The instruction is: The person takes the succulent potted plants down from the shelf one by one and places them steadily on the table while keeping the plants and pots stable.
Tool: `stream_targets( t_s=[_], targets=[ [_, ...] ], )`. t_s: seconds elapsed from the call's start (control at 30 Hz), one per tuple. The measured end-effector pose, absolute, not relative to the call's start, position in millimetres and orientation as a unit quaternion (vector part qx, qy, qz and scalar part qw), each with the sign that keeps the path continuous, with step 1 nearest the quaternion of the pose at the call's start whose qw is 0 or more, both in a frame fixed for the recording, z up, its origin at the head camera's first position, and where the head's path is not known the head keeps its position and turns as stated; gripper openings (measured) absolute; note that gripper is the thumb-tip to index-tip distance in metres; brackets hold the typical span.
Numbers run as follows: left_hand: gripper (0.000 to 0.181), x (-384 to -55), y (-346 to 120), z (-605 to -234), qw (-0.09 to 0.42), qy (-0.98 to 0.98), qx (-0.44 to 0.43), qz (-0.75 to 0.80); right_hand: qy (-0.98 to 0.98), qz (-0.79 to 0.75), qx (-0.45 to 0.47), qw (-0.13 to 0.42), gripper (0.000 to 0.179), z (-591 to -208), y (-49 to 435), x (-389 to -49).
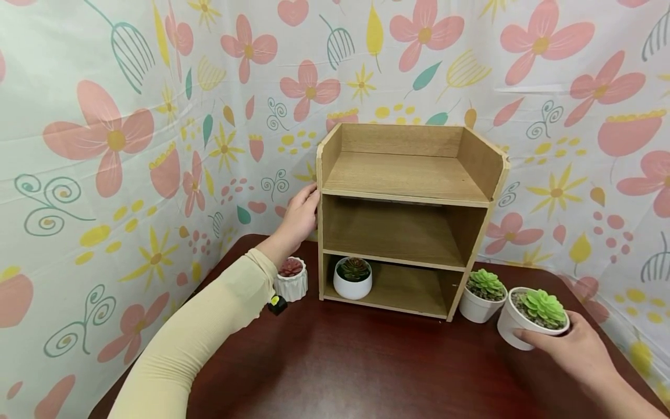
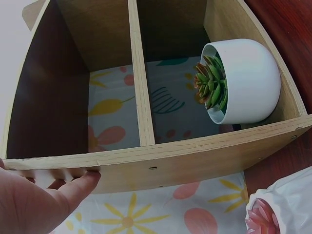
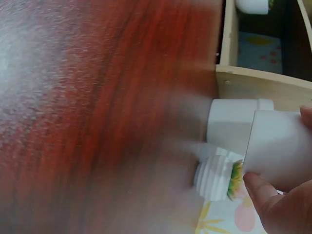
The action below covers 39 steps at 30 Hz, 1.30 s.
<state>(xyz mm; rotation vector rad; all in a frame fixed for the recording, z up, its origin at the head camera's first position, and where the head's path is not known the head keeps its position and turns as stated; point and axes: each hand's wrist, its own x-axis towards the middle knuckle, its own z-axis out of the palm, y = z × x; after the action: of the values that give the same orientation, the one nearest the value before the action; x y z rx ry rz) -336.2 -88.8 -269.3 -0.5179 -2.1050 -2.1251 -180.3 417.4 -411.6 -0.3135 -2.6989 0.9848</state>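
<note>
My right hand [image 1: 581, 349] grips a white pot [image 1: 515, 326] with a bright green artificial succulent [image 1: 544, 308]. That pot, slightly tilted in the head view, appears as a plain white cylinder [image 3: 278, 146] between thumb and fingers in the right wrist view. At the left, my left hand [image 1: 298, 218] touches the outer side of a wooden shelf unit [image 1: 403, 201]; its fingers [image 2: 80, 187] lie against the side panel. A round white pot [image 1: 353, 286] with a dark green succulent [image 2: 212, 83] stands upright on the bottom shelf, at its left end.
Another white pot [image 1: 478, 308] with a green succulent stands beside the shelf's right side. A fluted white pot [image 1: 293, 285] with a reddish succulent is at the left. In the right wrist view, a ribbed pot [image 3: 213, 176] sits behind the held one. A patterned cloth [image 1: 251, 116] hangs behind the dark table [image 1: 366, 361].
</note>
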Motion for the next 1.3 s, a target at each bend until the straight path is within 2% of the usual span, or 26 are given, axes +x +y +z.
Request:
stream_targets(
  t_s=[0.23,0.47,0.67,1.0,1.3],
  targets=[
    [0.048,-337.5,-88.6,-270.2,0.049,-0.689,-0.167,-0.703,-0.929,0.328,-0.121,0.118,0.087,-422.9,417.7,-183.5],
    [0.048,-337.9,-88.0,-270.2,0.049,-0.690,-0.165,-0.703,-0.928,0.337,-0.104,0.119,0.082,-434.8,418.4,-186.1],
    [0.048,-338.4,-87.4,-270.1,0.046,-0.686,-0.168,-0.707,-0.931,0.334,-0.108,0.098,0.084,-439.2,416.9,-190.0],
    [0.048,-336.1,-88.2,-271.0,0.053,-0.693,-0.170,-0.698,-0.927,0.352,-0.061,0.116,0.056,-446.6,412.3,-193.2],
    [0.048,-337.0,-88.3,-271.1,0.055,-0.695,-0.172,-0.696,-0.930,0.345,-0.056,0.113,0.056,-448.0,412.8,-194.8]
  ],
)
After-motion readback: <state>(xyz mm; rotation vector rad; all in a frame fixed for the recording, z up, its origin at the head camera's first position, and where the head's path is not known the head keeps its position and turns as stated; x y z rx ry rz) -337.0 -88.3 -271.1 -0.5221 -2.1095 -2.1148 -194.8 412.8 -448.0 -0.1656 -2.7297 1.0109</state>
